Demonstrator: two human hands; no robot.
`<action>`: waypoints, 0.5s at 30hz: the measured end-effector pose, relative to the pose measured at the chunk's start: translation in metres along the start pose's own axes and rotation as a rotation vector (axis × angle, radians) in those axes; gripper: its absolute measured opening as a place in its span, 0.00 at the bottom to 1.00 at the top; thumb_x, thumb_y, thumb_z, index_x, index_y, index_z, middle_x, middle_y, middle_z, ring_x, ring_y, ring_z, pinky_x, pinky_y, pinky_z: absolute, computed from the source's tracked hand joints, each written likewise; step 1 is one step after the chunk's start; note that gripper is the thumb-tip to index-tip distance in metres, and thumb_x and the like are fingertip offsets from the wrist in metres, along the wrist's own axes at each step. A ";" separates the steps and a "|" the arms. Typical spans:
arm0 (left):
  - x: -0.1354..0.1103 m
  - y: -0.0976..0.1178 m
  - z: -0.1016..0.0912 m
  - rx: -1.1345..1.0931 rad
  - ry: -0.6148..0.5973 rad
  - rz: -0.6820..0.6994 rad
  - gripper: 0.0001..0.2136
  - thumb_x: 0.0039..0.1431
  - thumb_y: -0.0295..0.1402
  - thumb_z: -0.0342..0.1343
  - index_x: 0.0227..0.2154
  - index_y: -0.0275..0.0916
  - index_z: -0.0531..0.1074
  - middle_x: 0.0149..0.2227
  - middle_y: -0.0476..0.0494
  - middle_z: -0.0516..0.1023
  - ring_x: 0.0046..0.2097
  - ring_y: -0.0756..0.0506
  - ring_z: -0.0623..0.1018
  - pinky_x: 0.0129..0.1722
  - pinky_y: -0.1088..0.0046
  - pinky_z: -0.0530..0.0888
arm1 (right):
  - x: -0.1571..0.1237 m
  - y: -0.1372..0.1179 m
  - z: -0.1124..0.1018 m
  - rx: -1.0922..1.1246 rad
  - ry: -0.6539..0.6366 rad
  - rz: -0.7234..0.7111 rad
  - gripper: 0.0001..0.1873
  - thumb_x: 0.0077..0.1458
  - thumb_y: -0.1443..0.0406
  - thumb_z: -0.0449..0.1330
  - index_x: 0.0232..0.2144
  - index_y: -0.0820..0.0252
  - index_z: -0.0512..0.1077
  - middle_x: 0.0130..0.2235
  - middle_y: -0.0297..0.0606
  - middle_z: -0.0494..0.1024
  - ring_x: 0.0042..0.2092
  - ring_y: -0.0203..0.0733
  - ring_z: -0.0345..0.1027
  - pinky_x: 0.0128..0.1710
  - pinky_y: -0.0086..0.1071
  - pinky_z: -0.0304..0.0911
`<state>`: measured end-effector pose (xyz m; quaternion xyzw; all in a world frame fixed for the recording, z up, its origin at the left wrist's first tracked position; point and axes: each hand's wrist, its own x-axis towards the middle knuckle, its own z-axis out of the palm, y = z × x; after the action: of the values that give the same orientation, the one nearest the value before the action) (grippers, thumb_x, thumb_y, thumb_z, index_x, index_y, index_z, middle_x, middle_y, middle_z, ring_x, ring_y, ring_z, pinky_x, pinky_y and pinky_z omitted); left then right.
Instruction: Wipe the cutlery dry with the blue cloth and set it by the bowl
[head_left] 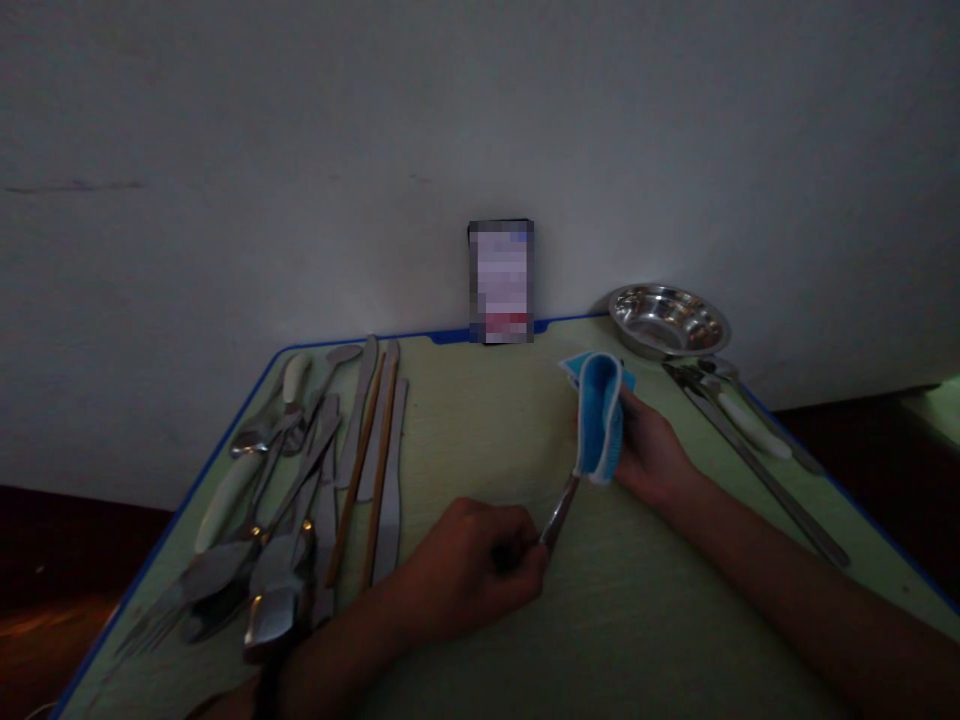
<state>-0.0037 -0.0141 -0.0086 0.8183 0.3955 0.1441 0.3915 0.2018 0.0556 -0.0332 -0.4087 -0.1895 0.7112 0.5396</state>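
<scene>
My left hand (480, 560) is closed around one end of a slim metal utensil (556, 518) over the middle of the table. The utensil slants up and to the right. Its far end goes behind a folded blue cloth (598, 415) with white edging, so I cannot tell what kind of utensil it is. My right hand (656, 450) grips that cloth from the right side, its fingers mostly hidden behind the fabric.
The green table (480, 420) has a blue rim against the wall. Knives, forks, spoons and wooden chopsticks (381, 470) lie on the left. A shiny metal bowl (667, 320) stands back right, with more cutlery (772, 480) before it. A phone (502, 280) leans on the wall.
</scene>
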 end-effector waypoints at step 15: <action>0.003 0.004 0.000 -0.279 0.226 -0.119 0.11 0.61 0.33 0.42 0.42 0.40 0.66 0.34 0.44 0.74 0.35 0.46 0.73 0.36 0.72 0.68 | -0.022 0.008 0.025 0.021 -0.036 -0.161 0.10 0.51 0.60 0.56 0.38 0.54 0.67 0.35 0.30 0.75 0.39 0.37 0.69 0.43 0.35 0.64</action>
<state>0.0003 -0.0136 -0.0058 0.7098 0.4609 0.2650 0.4621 0.1791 0.0367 -0.0162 -0.3735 -0.2242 0.6747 0.5958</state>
